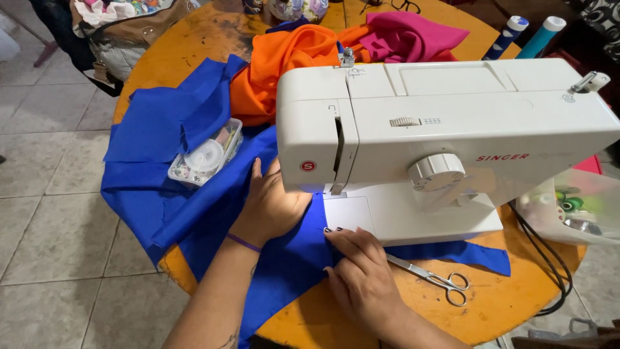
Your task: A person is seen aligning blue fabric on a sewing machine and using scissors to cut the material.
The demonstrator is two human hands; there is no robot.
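Note:
A white sewing machine stands on a round orange table. Blue fabric runs from the left of the table under the machine's needle area. My left hand lies flat on the blue fabric just left of the needle, fingers reaching under the machine head. My right hand presses flat on the fabric in front of the machine's bed, fingertips at the bed's edge. Neither hand grips anything. The needle itself is hidden behind my left hand.
Silver scissors lie right of my right hand. A clear box of sewing notions sits on the blue fabric. Orange fabric and pink fabric are piled behind the machine. A clear plastic container and black cable are at right.

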